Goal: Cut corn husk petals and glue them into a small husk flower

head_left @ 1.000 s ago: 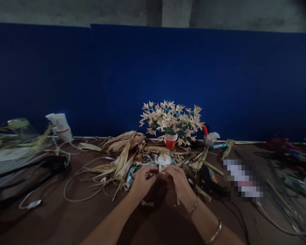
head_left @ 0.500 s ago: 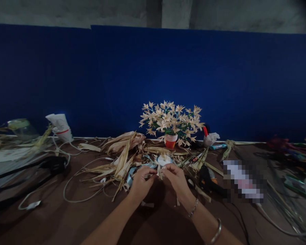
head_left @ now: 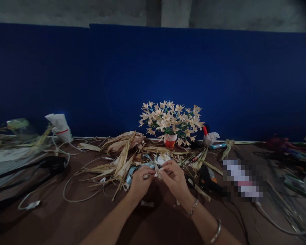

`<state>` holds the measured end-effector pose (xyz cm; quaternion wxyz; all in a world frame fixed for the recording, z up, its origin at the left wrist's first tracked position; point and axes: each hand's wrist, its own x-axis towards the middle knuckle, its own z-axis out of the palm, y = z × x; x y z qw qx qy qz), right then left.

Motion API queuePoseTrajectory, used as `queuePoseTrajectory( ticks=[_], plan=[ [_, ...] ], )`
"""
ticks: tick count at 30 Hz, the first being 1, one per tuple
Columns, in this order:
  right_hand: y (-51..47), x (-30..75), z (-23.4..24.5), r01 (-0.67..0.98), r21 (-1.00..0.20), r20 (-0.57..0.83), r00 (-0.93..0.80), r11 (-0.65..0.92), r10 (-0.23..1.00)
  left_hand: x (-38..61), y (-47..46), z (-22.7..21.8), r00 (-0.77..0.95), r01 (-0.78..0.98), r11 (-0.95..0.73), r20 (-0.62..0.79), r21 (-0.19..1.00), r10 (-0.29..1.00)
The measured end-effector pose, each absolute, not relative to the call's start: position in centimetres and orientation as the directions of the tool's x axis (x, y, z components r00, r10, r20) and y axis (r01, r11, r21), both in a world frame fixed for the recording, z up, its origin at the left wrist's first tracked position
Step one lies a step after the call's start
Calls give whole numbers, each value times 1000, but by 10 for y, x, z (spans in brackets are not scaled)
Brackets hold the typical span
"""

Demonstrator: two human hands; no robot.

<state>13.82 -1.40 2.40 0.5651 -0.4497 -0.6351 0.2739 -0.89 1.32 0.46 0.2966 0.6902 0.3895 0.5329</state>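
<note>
A small pale flower of dried corn husk [head_left: 157,172] is between my two hands, above the brown table. My right hand [head_left: 173,177] pinches it between thumb and fingers, from the right. From the left, the closed thumb and fingers of my left hand [head_left: 140,180] grip its edge; the exact contact is partly hidden. Behind my hands lies a round white piece [head_left: 164,158] with pale bits on it. Farther back stands a bunch of similar husk flowers [head_left: 169,117] with green leaves, in a red and white paper cup [head_left: 170,141].
Dried corn husks [head_left: 124,146] are heaped to the left of the cup. A black glue gun [head_left: 206,178] lies right of my hands. White cables [head_left: 64,185] loop over the left side. A white bag [head_left: 61,126] stands before the blue partition [head_left: 153,68].
My right hand's fingers have shifted slightly left and curled further over the husk flower, which has turned a little. My left hand has hardly moved.
</note>
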Motion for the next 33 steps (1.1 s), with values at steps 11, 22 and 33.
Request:
queuePoseTrajectory(
  ticks=[11,22,33],
  plan=[
    [-11,142,27,226,-868,448,-31,443,893,-9,12,6,185,105,-446,423,889,887],
    [-11,144,34,165,-887,424,-75,431,902,-9,8,14,289,22,-279,261,960,921],
    [-10,144,32,108,-910,392,-95,400,915,-11,10,12,211,99,-381,355,919,911]
  ],
)
